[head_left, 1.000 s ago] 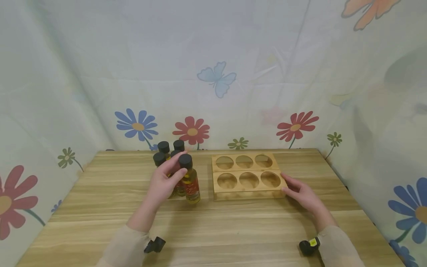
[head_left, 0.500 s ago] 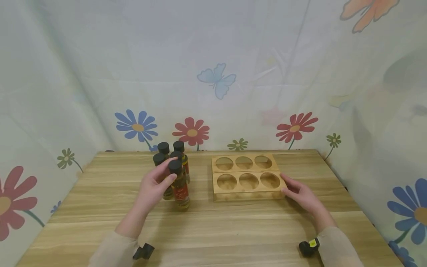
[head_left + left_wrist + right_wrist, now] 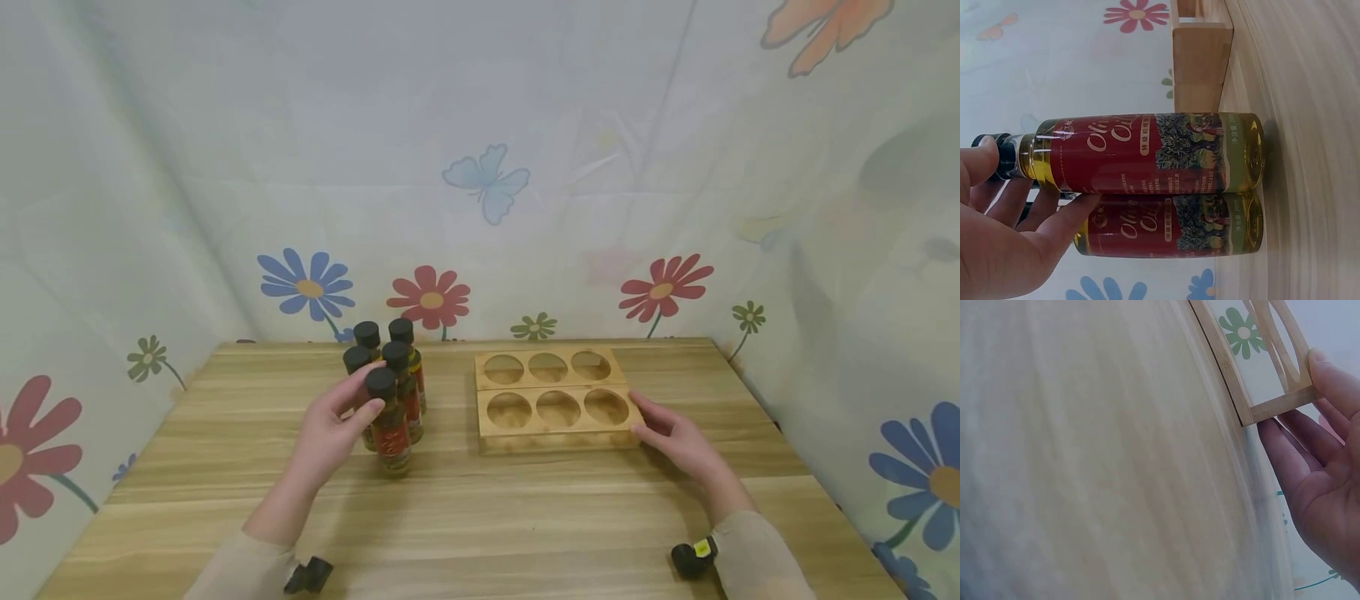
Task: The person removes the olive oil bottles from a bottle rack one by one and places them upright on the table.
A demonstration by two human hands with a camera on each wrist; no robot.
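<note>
My left hand (image 3: 330, 429) grips a bottle of olive oil (image 3: 392, 437) near its top, with the thumb on the black cap. Upright, the bottle has a red label and yellow oil, clear in the left wrist view. Its base is at or just over the table; I cannot tell which. Close behind it stand several matching bottles, among them another olive oil bottle (image 3: 1166, 226). My right hand (image 3: 681, 435) holds the right end of a two-tier wooden rack (image 3: 558, 437), thumb and fingers on the end piece (image 3: 1282, 406). The rack's round holes contain nothing.
The wood-grain table (image 3: 517, 525) carries the bottles left of centre and the rack to their right. A floral backdrop (image 3: 570, 233) rises behind the table's far edge. Small black cameras, like the one on the right wrist (image 3: 692, 560), sit at both wrists.
My left hand has moved the olive oil bottle leftward and toward me, uncovering the bottles behind it. My right hand has stayed on the rack.
</note>
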